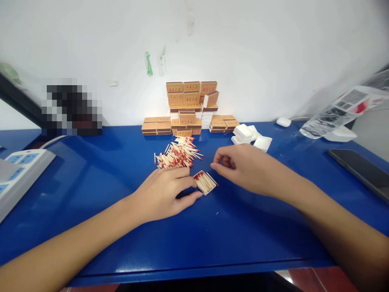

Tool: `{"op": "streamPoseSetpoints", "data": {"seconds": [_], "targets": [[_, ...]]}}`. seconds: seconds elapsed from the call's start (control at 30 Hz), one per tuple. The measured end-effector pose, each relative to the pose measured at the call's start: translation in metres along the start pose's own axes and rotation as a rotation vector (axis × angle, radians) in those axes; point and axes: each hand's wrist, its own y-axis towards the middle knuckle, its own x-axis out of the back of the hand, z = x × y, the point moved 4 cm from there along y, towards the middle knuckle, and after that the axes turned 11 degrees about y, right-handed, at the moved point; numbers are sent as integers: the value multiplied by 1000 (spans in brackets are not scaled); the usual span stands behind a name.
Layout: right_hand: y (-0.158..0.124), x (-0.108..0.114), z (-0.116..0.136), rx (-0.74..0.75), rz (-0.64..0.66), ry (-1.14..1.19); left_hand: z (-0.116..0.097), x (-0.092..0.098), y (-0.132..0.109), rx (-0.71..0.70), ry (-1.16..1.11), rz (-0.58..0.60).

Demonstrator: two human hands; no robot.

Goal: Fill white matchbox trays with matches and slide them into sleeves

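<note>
My left hand (pixel 167 190) grips the left side of a small white matchbox tray (pixel 206 191) between thumb and fingers. Matches (pixel 205 181) with red heads lie side by side inside it, and one rests along its right edge. To the tray's right, my right hand (pixel 240 166) hovers with fingers curled towards the thumb; nothing shows in them. A loose pile of matches (pixel 178 156) lies just beyond my left hand. Behind the pile, brown matchboxes (pixel 191 99) are stacked against the wall. Several white trays (pixel 244 133) sit in a heap beyond my right hand.
Flatter stacks of matchboxes (pixel 156 125) flank the tall one. On the right are a white earbud case (pixel 283 121), a clear plastic bag (pixel 331 113) and a dark phone (pixel 361 168). A power strip (pixel 27 174) lies at the left of the blue table (pixel 170 247).
</note>
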Motion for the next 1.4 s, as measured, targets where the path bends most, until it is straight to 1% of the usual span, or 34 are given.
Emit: {"op": "streamPoseSetpoints", "data": {"seconds": [0.07, 0.13, 0.33, 0.43, 0.5, 0.67, 0.77, 0.83, 0.93, 1.03, 1.13, 1.2, 1.27, 1.4], "targets": [[1, 4, -5, -13, 18, -17, 0, 0, 0, 10, 3, -14], [2, 2, -7, -17, 62, -5, 0, 1, 1, 14, 5, -22], [2, -15, -1, -27, 110, 13, -2, 3, 1, 16, 2, -20], [3, -19, -2, -30, 120, 22, -2, 3, 2, 17, 4, -21], [4, -17, -4, 6, 127, -6, -2, 3, 2, 14, 9, -24], [2, -8, -6, 186, 152, -36, -1, 2, 2, 8, 6, -26], [3, -1, -10, 210, 84, -43, -1, 2, 1, 10, 3, -28], [6, 2, -13, 183, 29, -65, 0, 2, 1, 11, -4, -24], [8, 2, -17, 75, -1, -79, 0, 2, 0, 14, -13, -14], [9, -3, -19, -32, 10, -105, 0, 2, 1, 16, 1, -17], [10, -7, -21, -96, 46, -133, -1, 2, 2, 11, 10, -18], [10, -7, -23, -111, 56, -132, -1, 2, 2, 11, 8, -21], [10, -5, -21, -97, 39, -106, -2, 2, 1, 8, 5, -16], [5, -2, -6, -56, 13, 68, -2, 2, 1, 0, -4, 3]]}}
